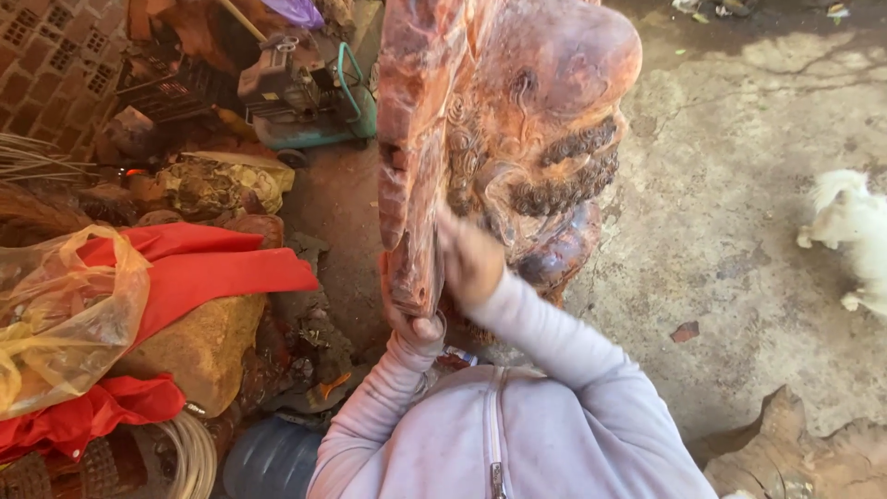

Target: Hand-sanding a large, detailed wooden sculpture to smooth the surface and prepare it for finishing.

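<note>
A large reddish-brown carved wooden statue [517, 102] with a smooth bald head and curly beard stands upright in front of me on the concrete floor. My left hand [413, 323] grips the lower edge of a tall flat part on the statue's left side. My right hand [469, 259] is blurred and presses against the carved surface below the beard; whether it holds anything is hidden. Both arms wear pale lilac sleeves.
A green air compressor [309, 92] stands behind to the left. Red cloth [199, 268], a yellowish plastic bag [65, 314] and coiled hose [189, 453] crowd the left. A white dog [850, 231] walks at the right. A wood slab [795, 453] lies lower right.
</note>
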